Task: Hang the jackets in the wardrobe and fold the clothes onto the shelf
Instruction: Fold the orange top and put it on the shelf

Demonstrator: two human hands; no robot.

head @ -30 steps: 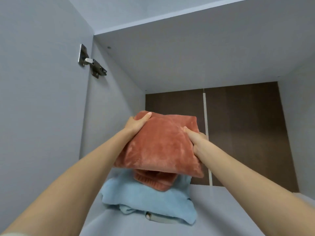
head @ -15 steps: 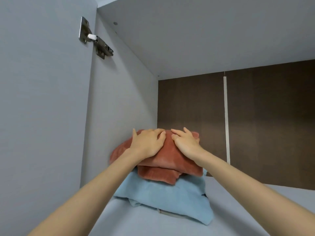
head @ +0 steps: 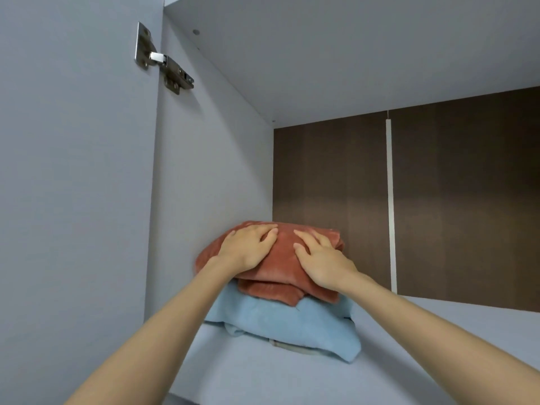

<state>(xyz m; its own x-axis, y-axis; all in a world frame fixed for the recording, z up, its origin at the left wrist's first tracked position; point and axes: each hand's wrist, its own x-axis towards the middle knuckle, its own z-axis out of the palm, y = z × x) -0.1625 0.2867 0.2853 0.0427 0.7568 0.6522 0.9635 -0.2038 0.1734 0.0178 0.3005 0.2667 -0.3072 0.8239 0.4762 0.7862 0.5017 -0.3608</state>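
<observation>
The left hand (head: 248,247) and right hand (head: 318,258) lie flat on the red garment (head: 285,252), hiding its top under their palms. It covers most of the blue garment (head: 286,323) beneath. At the pile's six o'clock a pale strip (head: 292,347) peeks out, too little to identify. Both forearms run out of view at seven and four o'clock.

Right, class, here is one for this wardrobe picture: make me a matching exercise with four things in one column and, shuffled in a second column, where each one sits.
Things
1. rust-red garment
2. light blue garment
3. metal hinge
4. white strip

Places
A. on the shelf, bottom of the pile
B. high up at the left, apart from the clothes
C. top of the pile, under the left hand and right hand
D. upright on the brown back panel

Pairs: 1-C, 2-A, 3-B, 4-D
</observation>
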